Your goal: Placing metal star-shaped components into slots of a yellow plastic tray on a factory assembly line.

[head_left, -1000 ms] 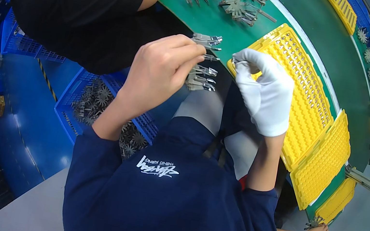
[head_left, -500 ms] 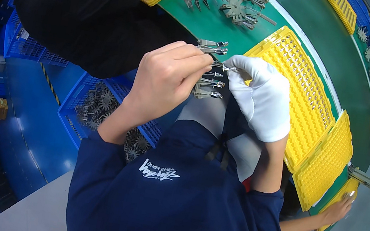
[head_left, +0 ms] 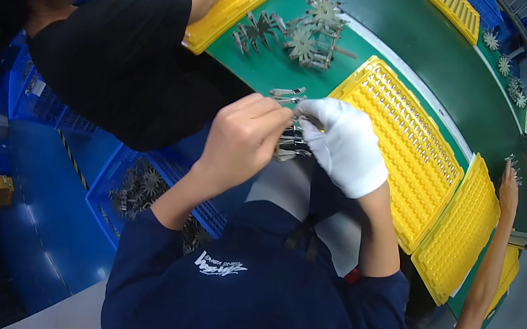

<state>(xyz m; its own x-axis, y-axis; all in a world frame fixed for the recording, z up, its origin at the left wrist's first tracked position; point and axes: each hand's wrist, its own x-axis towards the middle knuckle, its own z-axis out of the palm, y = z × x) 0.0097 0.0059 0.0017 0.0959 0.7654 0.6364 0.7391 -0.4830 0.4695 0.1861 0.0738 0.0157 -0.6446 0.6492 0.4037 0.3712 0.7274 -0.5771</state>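
The bare left hand and gloved right hand meet over a cluster of metal parts, crowded on most sides. At nine to eleven o'clock a co-worker's black sleeve blocks the way. At three o'clock lies a yellow tray. Bare green belt shows at twelve o'clock, before a pile of star-shaped parts. A blue crate sits at seven.

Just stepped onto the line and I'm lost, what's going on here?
The person's bare left hand and white-gloved right hand together hold a cluster of small grey metal parts above the green belt. A yellow gridded tray lies just to the right, and more star-shaped clusters sit further up the belt. A blue crate of clusters stands below. Other people work on either side.
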